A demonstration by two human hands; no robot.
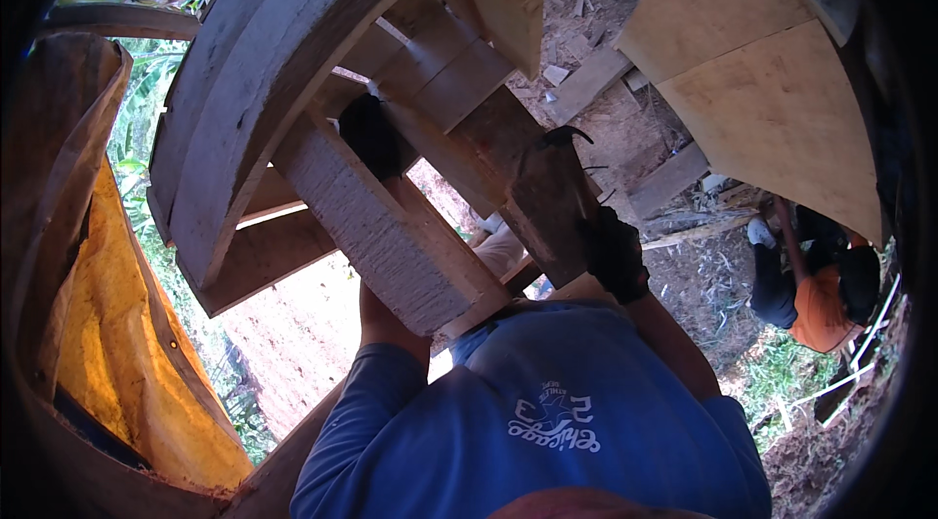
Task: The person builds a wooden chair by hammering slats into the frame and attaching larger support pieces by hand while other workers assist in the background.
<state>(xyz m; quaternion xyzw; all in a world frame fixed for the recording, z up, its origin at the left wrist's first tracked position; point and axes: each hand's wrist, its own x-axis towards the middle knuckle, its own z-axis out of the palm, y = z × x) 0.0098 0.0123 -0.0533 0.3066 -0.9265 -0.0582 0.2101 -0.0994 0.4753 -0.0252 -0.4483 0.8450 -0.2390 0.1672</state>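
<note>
Right hand grasping a hammer at two o'clock, pointing toward eleven, left hand showing between boards of a curved wooden frame toward ten, its grip impossible to tell

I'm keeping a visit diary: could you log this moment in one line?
left hand: gloved, among wooden boards | right hand: gloved, gripping hammer | nearby: yellow tarp, orange-shirted person

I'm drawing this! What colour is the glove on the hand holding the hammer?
The right glove looks black, best seen in the head view.
</note>
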